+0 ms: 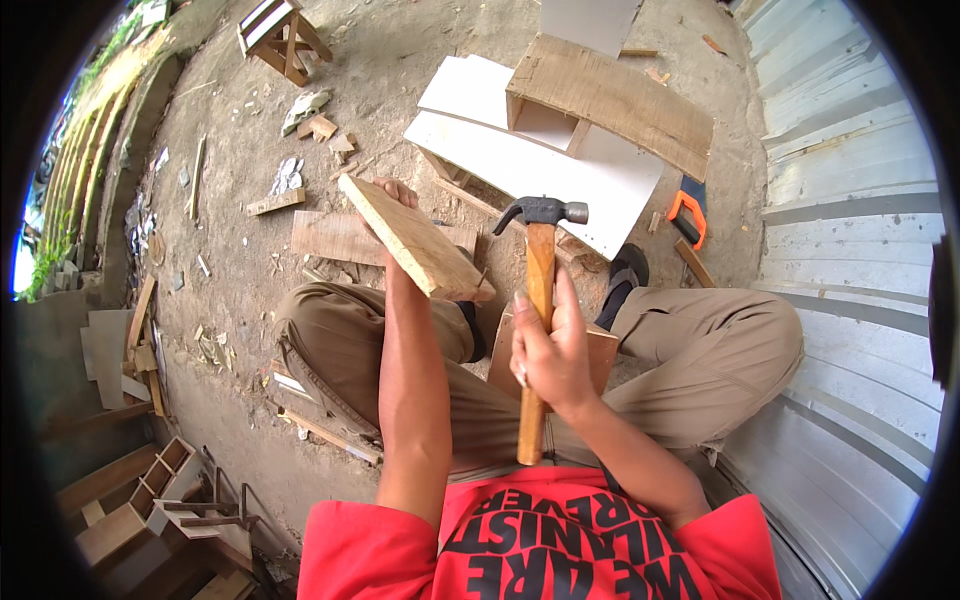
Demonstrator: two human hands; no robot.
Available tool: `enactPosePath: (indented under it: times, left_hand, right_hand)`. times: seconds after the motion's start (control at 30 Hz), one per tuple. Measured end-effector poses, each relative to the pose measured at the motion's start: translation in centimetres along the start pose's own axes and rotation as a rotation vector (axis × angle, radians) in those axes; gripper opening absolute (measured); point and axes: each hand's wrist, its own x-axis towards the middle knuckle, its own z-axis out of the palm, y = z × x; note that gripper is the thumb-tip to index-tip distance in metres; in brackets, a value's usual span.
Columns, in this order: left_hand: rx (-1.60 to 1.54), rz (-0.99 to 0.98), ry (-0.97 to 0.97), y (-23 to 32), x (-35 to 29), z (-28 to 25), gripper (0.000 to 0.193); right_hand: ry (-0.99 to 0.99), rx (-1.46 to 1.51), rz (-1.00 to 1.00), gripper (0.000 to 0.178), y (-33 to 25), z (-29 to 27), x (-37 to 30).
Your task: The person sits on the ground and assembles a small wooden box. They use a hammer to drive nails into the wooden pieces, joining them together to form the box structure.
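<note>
My left hand (397, 192) grips a short, thick wooden board (415, 240) by its far side, raised and tilted above my left knee. Its palm and most of its fingers are hidden behind the board. My right hand (552, 350) is closed round the wooden handle of a claw hammer (541, 260), held upright with the dark steel head at the top and the claw pointing left. Hammer and board are apart. Below my right hand, between my legs, is a brown wooden piece (600, 358), partly covered by the hand.
Ahead lie white panels (590, 190) and an open wooden box frame (630, 95). An orange-handled saw (688, 215) rests at their right. Wood offcuts (275, 202) litter the ground; a small stool (283, 40) stands far left. Corrugated metal sheeting (850, 220) runs along the right.
</note>
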Motion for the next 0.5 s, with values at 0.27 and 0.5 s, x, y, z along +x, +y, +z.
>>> enactPosePath:
  times: [0.27, 0.5]
  left_hand:
    - [-0.091, -0.001, 0.001, -0.1, -1.8, 1.7, 0.021]
    - [-0.456, -0.041, -0.064, -5.3, -3.6, -1.8, 0.027]
  right_hand:
    - [0.034, -0.241, -0.115, 0.035, -0.2, -4.8, 2.2]
    - [-0.015, -0.337, -0.364, 0.053, 0.9, -4.7, 2.8]
